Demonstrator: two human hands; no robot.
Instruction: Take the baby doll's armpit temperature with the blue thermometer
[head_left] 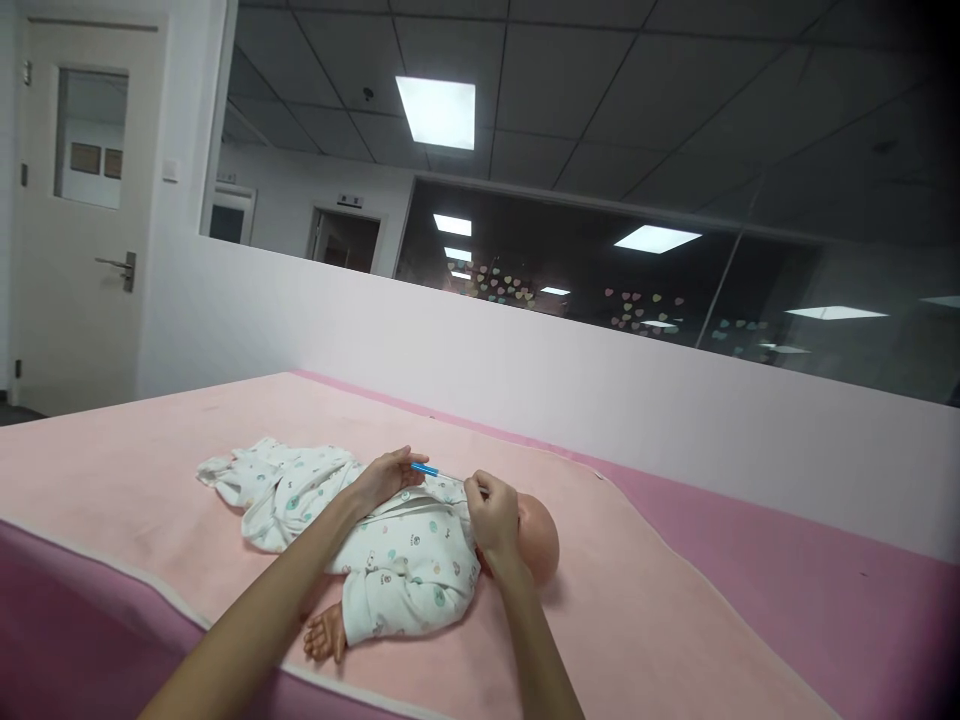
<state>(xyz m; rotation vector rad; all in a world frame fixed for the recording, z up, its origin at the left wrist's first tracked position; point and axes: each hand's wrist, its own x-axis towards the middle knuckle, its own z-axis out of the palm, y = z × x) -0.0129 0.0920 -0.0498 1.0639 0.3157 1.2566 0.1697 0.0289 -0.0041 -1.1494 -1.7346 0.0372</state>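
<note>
A baby doll (409, 545) in a white patterned sleepsuit lies on the pink padded surface, its bare head to the right. Above its chest, a slim thermometer (426, 469), blue at one end and clear along the stem, spans the gap between my hands. The fingers of my left hand (388, 474) pinch the blue end. Curled into a fist, my right hand (491, 508) grips the other end, close to the doll's head (538, 540), and hides part of its face. One doll hand (325, 633) sticks out of the sleeve near the front edge.
The pink mat (645, 620) has a raised white-piped edge at the front. Behind it runs a low white wall (465, 345) topped by a large window (570, 250). A closed door (82, 290) stands at the far left.
</note>
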